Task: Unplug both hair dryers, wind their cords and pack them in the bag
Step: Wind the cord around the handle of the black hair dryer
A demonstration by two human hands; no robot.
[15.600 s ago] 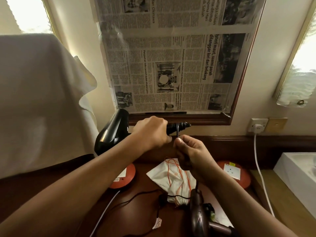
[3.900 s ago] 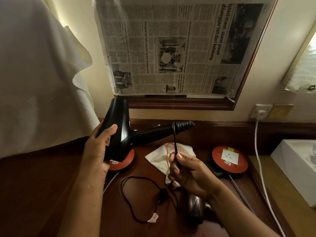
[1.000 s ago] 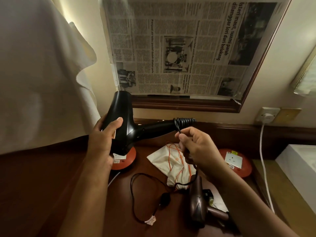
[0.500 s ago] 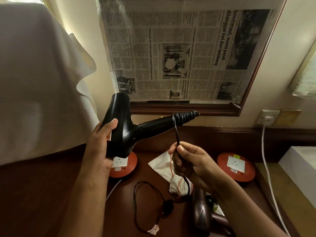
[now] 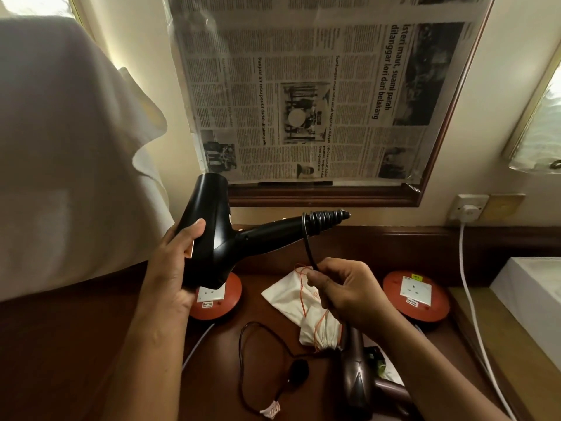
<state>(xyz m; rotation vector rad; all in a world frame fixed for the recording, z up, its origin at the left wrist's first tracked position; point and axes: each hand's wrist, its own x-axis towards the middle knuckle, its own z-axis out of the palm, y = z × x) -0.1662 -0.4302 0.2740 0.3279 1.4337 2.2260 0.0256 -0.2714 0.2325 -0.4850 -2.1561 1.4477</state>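
My left hand grips the body of a black hair dryer, held above the desk with its handle pointing right. Several turns of its black cord lie wound around the handle's end. My right hand pinches the cord just below the handle. The rest of the cord loops on the desk to a black plug with a tag. A brown hair dryer lies on the desk under my right forearm. A white drawstring bag with orange string lies behind it.
Two round orange socket reels sit on the dark wooden desk. A white cable hangs from a wall socket. A white box stands right. A newspaper covers the mirror; white cloth hangs left.
My right hand has carried the cord around the handle's end and back down below it, adding a turn. The loose loop on the desk has shortened.
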